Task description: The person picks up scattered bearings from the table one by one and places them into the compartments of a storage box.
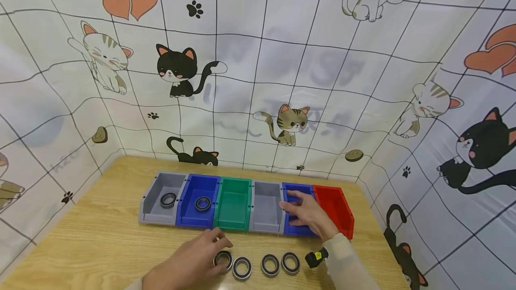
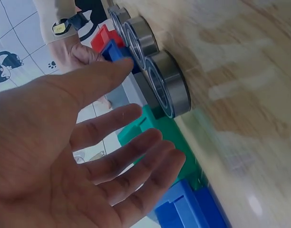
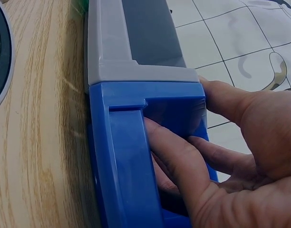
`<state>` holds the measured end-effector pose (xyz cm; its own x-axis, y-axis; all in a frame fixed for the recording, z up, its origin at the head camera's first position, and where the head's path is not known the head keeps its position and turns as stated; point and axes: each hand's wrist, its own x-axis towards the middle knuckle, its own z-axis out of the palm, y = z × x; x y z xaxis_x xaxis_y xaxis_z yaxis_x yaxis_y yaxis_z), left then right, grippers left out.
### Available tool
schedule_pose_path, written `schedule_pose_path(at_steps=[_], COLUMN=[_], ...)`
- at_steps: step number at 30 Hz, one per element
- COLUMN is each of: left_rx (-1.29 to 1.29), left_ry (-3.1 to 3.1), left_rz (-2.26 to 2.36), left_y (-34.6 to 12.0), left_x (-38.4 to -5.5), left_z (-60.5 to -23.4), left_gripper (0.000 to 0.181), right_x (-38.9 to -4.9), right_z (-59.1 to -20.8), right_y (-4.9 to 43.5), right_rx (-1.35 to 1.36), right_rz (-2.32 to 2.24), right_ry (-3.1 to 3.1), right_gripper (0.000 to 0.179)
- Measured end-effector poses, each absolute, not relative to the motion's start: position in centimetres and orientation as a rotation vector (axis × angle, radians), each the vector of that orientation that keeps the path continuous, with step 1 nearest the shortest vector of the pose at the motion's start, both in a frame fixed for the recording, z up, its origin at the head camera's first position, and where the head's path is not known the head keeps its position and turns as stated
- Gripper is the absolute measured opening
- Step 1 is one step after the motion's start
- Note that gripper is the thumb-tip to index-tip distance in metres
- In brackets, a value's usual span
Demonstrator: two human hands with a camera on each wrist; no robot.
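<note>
My left hand (image 1: 193,256) hovers over the table beside the leftmost bearing (image 1: 229,266) of a row, its fingers loosely bent with nothing between them. In the left wrist view, the nearest bearing (image 2: 179,90) stands past the thumb tip. My right hand (image 1: 309,213) reaches into the right-hand blue bin (image 1: 298,230), fingers spread in the head view. Seen from the right wrist, the fingers (image 3: 179,154) dip inside behind the bin's front wall (image 3: 133,166), hiding part of the interior. The thumb lies near the divider with the grey bin (image 1: 267,200).
More ball bearings (image 1: 270,275) lie along the table's front. At the left, a grey bin (image 1: 151,211) and a blue bin (image 1: 201,185) each contain one bearing. A green bin (image 1: 234,200) and a red bin (image 1: 336,207) complete the joined row. Cat-print cloth (image 1: 242,79) hangs behind.
</note>
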<state>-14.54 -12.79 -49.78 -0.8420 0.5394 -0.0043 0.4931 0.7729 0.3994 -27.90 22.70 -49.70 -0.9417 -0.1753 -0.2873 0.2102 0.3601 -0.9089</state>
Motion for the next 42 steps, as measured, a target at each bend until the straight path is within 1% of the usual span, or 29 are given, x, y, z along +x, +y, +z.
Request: schedule_pose_path(at_steps=[3, 6, 13, 22, 33, 42], left_rx=[0.826, 0.833, 0.830, 0.915, 0.939, 0.888], left_ry=[2.768, 2.720, 2.645, 2.686, 2.698, 2.699], left_rz=[0.616, 0.649, 0.712, 0.668, 0.661, 0.631], left_y=[-12.8, -12.9, -12.7, -12.4, -12.2, -12.1], left_x=[-14.6, -14.7, -14.9, -15.0, -15.1, -15.2], left_z=[-49.9, -50.2, -50.6, -50.9, -51.1, -50.9], left_gripper=[0.045, 0.048, 0.046, 0.041, 0.036, 0.035], right_x=[-27.9, -27.9, -28.0, -28.1, -28.0, -28.0], right_z=[-49.8, -49.8, -49.8, -49.7, -49.8, -49.9], right_y=[22.7, 22.6, 22.5, 22.4, 22.7, 22.8], right_rx=[0.032, 0.027, 0.031, 0.039, 0.045, 0.057], right_rz=[-1.610, -1.609, -1.597, -1.583, -1.590, -1.593], right_ry=[2.291, 2.298, 2.320, 2.330, 2.323, 2.324], right_gripper=[0.082, 0.081, 0.081, 0.081, 0.083, 0.082])
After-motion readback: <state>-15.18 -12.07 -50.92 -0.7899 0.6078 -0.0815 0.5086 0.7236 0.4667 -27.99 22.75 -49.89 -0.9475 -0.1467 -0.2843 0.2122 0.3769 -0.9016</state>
